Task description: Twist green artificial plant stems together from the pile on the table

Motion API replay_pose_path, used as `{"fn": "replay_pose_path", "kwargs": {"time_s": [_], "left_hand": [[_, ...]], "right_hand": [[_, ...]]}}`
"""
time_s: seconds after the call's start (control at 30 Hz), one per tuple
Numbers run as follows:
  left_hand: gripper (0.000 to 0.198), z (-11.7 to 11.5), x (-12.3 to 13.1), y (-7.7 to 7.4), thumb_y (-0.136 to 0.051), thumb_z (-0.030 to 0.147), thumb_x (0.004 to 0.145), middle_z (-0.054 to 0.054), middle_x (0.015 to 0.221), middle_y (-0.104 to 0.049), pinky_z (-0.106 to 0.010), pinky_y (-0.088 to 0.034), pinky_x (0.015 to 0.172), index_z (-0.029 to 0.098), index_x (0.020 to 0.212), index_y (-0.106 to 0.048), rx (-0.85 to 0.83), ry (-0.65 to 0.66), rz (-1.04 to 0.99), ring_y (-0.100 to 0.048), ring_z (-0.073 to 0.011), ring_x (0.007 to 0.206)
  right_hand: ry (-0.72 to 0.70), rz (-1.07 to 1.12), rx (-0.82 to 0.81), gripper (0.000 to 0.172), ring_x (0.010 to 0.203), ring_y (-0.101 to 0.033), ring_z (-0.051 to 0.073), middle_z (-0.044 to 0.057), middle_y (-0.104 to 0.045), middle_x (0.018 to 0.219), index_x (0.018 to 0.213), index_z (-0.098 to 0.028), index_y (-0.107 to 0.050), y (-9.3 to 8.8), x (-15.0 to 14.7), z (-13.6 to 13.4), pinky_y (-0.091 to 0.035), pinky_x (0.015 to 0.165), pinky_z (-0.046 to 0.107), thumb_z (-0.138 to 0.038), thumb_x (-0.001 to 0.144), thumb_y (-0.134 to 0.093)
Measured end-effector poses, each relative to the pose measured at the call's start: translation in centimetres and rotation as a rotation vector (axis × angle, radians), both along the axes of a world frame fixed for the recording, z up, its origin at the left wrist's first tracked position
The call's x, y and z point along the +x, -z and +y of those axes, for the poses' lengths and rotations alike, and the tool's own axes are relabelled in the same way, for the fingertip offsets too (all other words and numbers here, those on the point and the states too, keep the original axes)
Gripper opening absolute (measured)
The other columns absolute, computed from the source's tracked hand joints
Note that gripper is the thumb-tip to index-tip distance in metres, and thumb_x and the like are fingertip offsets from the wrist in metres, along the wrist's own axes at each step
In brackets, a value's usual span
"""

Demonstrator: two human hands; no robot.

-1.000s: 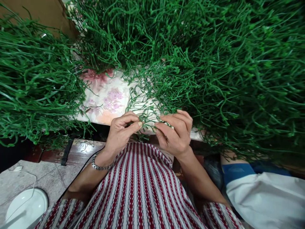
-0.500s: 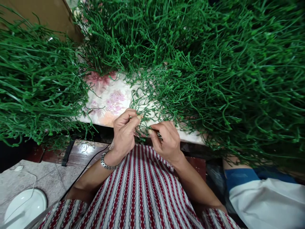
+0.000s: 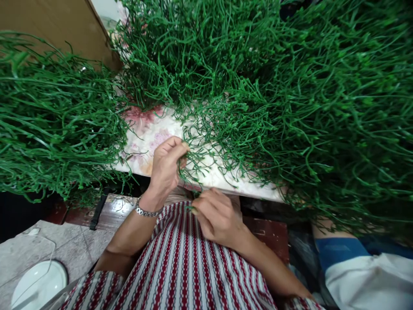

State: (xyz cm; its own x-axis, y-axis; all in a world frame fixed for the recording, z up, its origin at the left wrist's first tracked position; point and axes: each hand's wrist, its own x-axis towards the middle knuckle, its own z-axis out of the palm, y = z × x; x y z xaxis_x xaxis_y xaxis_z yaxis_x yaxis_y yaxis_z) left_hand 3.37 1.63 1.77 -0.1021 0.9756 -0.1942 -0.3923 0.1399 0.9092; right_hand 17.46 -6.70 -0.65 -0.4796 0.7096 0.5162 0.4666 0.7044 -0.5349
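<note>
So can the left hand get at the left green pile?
Probably yes: mainly floral cloth separates the left hand from the left green pile, though its fingertips seem to pinch stems.

I look through a single head-worn camera, facing forward and steeply down past the striped shirt (image 3: 180, 262), close above the left hand (image 3: 164, 168) and right hand (image 3: 217, 215), with the bench (image 3: 167, 122) crossing mid-view.

No legible text or numbers.

Red-and-white striped top (image 3: 180, 258), matching sleeves (image 3: 101, 286); silver-coloured linked band (image 3: 147, 212), possibly a watch's, on the left wrist (image 3: 152, 199).
</note>
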Motion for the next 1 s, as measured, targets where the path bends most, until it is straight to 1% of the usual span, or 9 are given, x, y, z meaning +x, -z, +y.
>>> {"fn": "replay_pose_path", "kwargs": {"time_s": [0.1, 0.23, 0.33, 0.43, 0.5, 0.63, 0.77, 0.9, 1.0], "left_hand": [[0.016, -0.7, -0.6, 0.6, -0.064, 0.019, 0.069, 0.002, 0.063, -0.050, -0.017, -0.027, 0.044, 0.013, 0.059, -0.053, 0.072, 0.215, 0.102, -0.037, -0.0038, 0.049], [0.012, -1.7, -0.8, 1.4, -0.066, 0.019, 0.071, 0.000, 0.071, -0.052, -0.021, -0.037, 0.059, 0.014, 0.064, -0.058, 0.249, 0.363, 0.215, -0.048, -0.0093, 0.066], [0.012, -2.2, -0.8, 1.0, -0.063, 0.017, 0.074, 0.000, 0.069, -0.051, -0.023, -0.038, 0.064, 0.015, 0.063, -0.057, 0.345, 0.448, 0.322, -0.048, -0.0105, 0.068], [0.017, -2.5, -0.9, 0.7, -0.059, 0.014, 0.076, 0.001, 0.065, -0.049, -0.024, -0.038, 0.065, 0.015, 0.059, -0.055, 0.373, 0.526, 0.396, -0.048, -0.0113, 0.067], [0.016, -2.7, -1.1, 0.8, -0.059, 0.016, 0.076, 0.000, 0.065, -0.050, -0.025, -0.039, 0.066, 0.015, 0.060, -0.055, 0.347, 0.544, 0.398, -0.048, -0.0122, 0.067], [0.012, -3.1, -1.3, 1.4, -0.060, 0.021, 0.077, 0.000, 0.064, -0.051, -0.023, -0.037, 0.058, 0.015, 0.066, -0.058, 0.294, 0.558, 0.373, -0.046, -0.0110, 0.061], [0.014, -3.3, -1.3, 1.0, -0.054, 0.017, 0.080, 0.000, 0.063, -0.050, -0.023, -0.035, 0.056, 0.014, 0.066, -0.055, 0.386, 0.598, 0.493, -0.045, -0.0099, 0.058], [0.019, -3.3, -1.6, 0.3, -0.050, 0.015, 0.080, 0.003, 0.058, -0.043, -0.023, -0.032, 0.055, 0.015, 0.061, -0.049, 0.464, 0.719, 0.654, -0.041, -0.0096, 0.056], [0.020, -3.1, -2.0, 0.3, -0.049, 0.019, 0.083, 0.003, 0.059, -0.041, -0.023, -0.031, 0.056, 0.016, 0.064, -0.047, 0.492, 0.820, 0.656, -0.039, -0.0094, 0.056]], "right_hand": [[0.055, 0.118, -0.010, 0.017, 0.077, -0.054, 0.015, 0.008, -0.057, 0.082, 0.091, -0.013, -0.052, -2.1, 2.4, 0.8, -0.044, 0.066, 0.027, -0.003, 0.079, -0.048], [0.166, 0.120, 0.051, 0.015, 0.065, -0.049, 0.012, 0.004, -0.053, 0.073, 0.092, -0.014, -0.052, -4.1, 3.7, 2.7, -0.041, 0.058, 0.025, -0.005, 0.083, -0.045], [0.161, 0.017, 0.062, 0.017, 0.069, -0.052, 0.014, 0.007, -0.058, 0.081, 0.102, -0.013, -0.053, -4.0, 3.1, 3.9, -0.044, 0.063, 0.026, -0.013, 0.087, -0.046], [0.040, -0.069, 0.005, 0.033, 0.076, -0.054, 0.015, 0.009, -0.060, 0.092, 0.117, -0.011, -0.048, -3.2, 2.5, 4.6, -0.047, 0.068, 0.027, -0.027, 0.089, -0.049], [-0.043, -0.104, -0.024, 0.038, 0.077, -0.054, 0.014, 0.009, -0.059, 0.092, 0.120, -0.010, -0.046, -2.6, 2.4, 4.8, -0.048, 0.068, 0.026, -0.032, 0.089, -0.048], [-0.014, -0.178, -0.034, 0.025, 0.070, -0.049, 0.013, 0.006, -0.055, 0.079, 0.100, -0.011, -0.053, -1.7, 2.6, 4.7, -0.043, 0.061, 0.025, -0.032, 0.090, -0.045], [-0.041, -0.154, -0.054, 0.022, 0.063, -0.044, 0.012, 0.002, -0.048, 0.070, 0.084, -0.012, -0.052, -1.1, 2.7, 4.3, -0.037, 0.056, 0.024, -0.031, 0.091, -0.044], [-0.114, -0.181, -0.085, 0.022, 0.061, -0.042, 0.011, 0.001, -0.046, 0.066, 0.076, -0.013, -0.050, -0.9, 3.0, 4.0, -0.035, 0.056, 0.023, -0.027, 0.091, -0.043], [-0.153, -0.205, -0.105, 0.023, 0.063, -0.044, 0.011, 0.002, -0.049, 0.067, 0.074, -0.014, -0.051, -1.0, 3.1, 3.9, -0.036, 0.059, 0.023, -0.027, 0.091, -0.043]]}}
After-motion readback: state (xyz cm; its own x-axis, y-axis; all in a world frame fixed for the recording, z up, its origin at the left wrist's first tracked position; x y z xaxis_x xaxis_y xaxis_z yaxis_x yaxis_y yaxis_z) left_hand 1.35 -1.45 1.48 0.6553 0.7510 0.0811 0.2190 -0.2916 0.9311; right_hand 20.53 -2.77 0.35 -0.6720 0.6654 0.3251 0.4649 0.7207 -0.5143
